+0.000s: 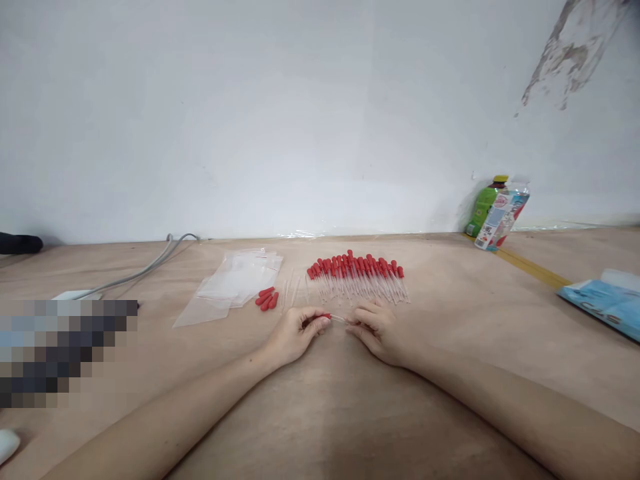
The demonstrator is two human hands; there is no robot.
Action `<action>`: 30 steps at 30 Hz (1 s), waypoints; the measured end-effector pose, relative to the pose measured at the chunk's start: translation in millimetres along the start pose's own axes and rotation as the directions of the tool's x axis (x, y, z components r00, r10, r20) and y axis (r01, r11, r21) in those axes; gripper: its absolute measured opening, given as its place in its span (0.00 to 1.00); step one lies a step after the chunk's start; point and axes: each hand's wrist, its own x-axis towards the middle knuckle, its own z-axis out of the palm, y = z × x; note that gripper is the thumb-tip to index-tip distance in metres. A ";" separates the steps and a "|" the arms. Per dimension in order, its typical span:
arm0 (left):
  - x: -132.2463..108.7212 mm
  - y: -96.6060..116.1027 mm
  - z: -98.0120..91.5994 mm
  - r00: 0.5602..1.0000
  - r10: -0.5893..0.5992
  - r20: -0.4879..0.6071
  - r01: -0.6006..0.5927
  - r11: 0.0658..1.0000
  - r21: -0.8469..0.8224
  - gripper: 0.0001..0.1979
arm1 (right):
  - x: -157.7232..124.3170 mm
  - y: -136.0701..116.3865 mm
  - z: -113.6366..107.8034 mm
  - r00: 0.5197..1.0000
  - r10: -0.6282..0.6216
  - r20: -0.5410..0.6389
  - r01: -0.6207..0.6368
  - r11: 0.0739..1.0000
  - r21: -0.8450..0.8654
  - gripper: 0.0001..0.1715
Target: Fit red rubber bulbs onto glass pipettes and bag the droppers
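My left hand [299, 331] pinches a red rubber bulb [327, 316], most of it hidden by the fingers. From the bulb a thin clear glass tube [339, 319] runs to the right, and my right hand [374, 328] grips its far end between thumb and fingers. Just beyond my hands lies a row of droppers [357, 273] with red bulbs and clear tubes, bulbs toward the wall. Several loose red bulbs [267, 299] lie left of that row, beside a few bare glass tubes [295, 289].
Clear plastic bags [240, 277] lie overlapping at the left, near a grey cable [145, 270]. A green bottle [484, 210] and a printed carton [501, 220] stand against the wall at right. A blue package [605, 305] rests at the right edge.
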 end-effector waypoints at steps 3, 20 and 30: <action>-0.8 0.8 -1.5 1.000 0.010 0.019 -0.010 1.000 0.005 0.13 | 0.7 3.3 -0.4 1.000 -0.020 0.024 0.019 0.999 0.034 0.07; -2.4 -0.2 -3.7 0.990 0.060 0.128 -0.065 0.997 0.037 0.12 | 0.9 12.8 -1.4 0.990 -0.144 0.001 0.144 0.989 -0.039 0.12; -4.0 3.4 -2.0 0.989 0.132 0.069 -0.145 0.960 0.240 0.12 | 5.9 -0.4 -6.1 0.996 -0.083 0.041 0.088 0.989 -0.121 0.14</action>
